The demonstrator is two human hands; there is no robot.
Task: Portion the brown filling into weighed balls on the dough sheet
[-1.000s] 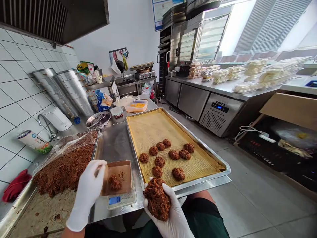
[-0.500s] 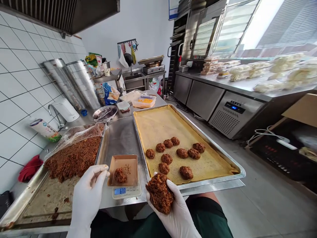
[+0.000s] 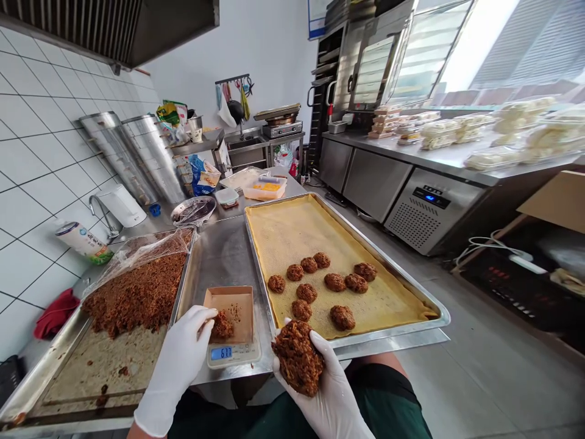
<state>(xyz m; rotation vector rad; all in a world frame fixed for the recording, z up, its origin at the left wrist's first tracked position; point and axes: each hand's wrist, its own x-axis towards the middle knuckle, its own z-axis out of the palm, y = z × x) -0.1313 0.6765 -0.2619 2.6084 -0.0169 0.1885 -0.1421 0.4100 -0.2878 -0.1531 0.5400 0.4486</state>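
Note:
My right hand, in a white glove, cups a large lump of dark brown shredded mixture. My left hand, also gloved, reaches over the left edge of a small cardboard box. Its bent thumb and fingers pinch at a small clump of the same mixture in the box; the exact contact is partly hidden. Under the box is a digital scale with a lit display. To the right, several brown patties lie on a lined baking tray.
At left, a metal tray bears a heap of brown mixture, partly under plastic wrap. A wrapped bowl and a plastic container stand farther back. Packed clear boxes line the right counter.
My left hand has moved right and slightly down, from beside the box to the small clump in it. The right hand still holds the large lump, almost unmoved.

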